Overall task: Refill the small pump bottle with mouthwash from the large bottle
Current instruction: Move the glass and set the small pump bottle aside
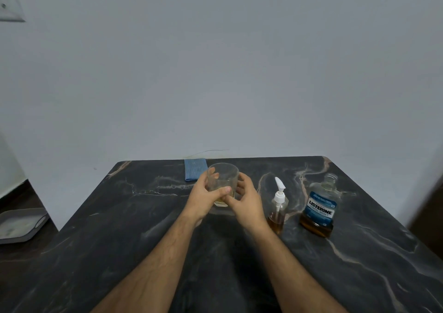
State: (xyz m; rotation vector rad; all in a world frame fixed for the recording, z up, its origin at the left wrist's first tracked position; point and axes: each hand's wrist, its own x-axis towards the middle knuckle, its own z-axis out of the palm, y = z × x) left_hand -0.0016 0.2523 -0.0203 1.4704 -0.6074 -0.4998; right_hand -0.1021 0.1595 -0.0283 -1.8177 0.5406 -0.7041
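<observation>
Currently the small pump bottle (278, 207) stands upright on the worktop (119, 241), just right of the right hand (244, 202); the large bottle (321, 205) stands farther right. Both hands, left hand (203, 196) included, grip a glass (223, 181).

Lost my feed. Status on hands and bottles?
Both hands, left and right, grip glass. Pump bottle capped, untouched. Large bottle open, upright. Nothing in the way.

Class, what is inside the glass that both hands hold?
The glass, held by the left hand and right hand, shows a shallow yellowish liquid at its bottom; fingers cover part of it.
</observation>
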